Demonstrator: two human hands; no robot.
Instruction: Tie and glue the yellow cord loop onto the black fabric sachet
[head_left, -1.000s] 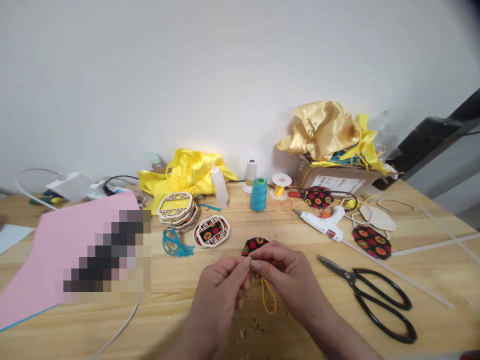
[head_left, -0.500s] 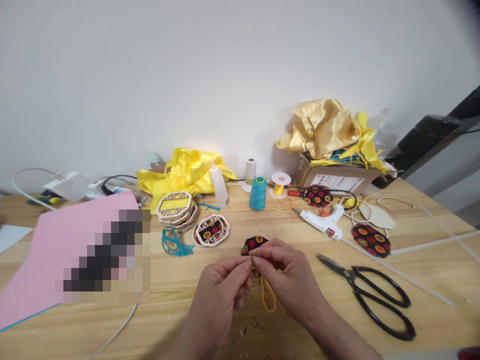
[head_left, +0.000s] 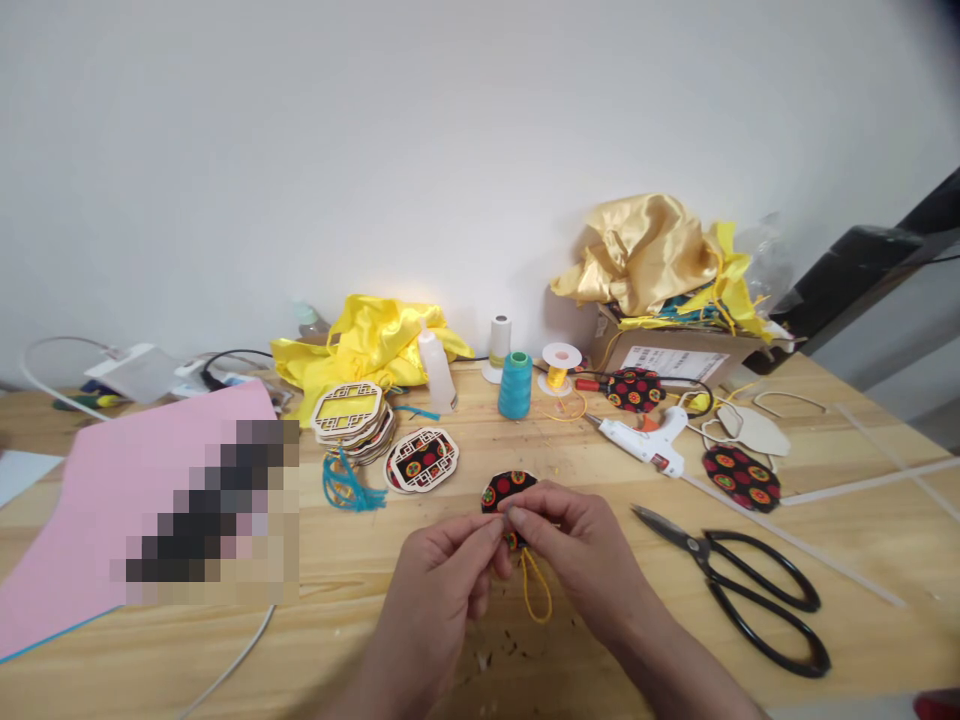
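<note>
A black patterned fabric piece (head_left: 510, 488) with red and orange circles lies on the wooden table, just beyond my fingertips and partly hidden by them. My left hand (head_left: 457, 565) has its thumb and forefinger pinched together at the near edge of the piece. Against it, my right hand (head_left: 574, 540) pinches at the same spot; what sits between the fingertips is too small to make out. A yellow cord loop (head_left: 538, 590) hangs toward me from beneath my right fingers and rests on the table.
Black-handled scissors (head_left: 701, 550) and a white glue gun (head_left: 649, 440) lie at right. Wooden lattice frames (head_left: 349, 410), a teal thread cone (head_left: 515, 387) and a plastic bottle (head_left: 437, 375) stand beyond. Pink paper (head_left: 172, 450) lies at left.
</note>
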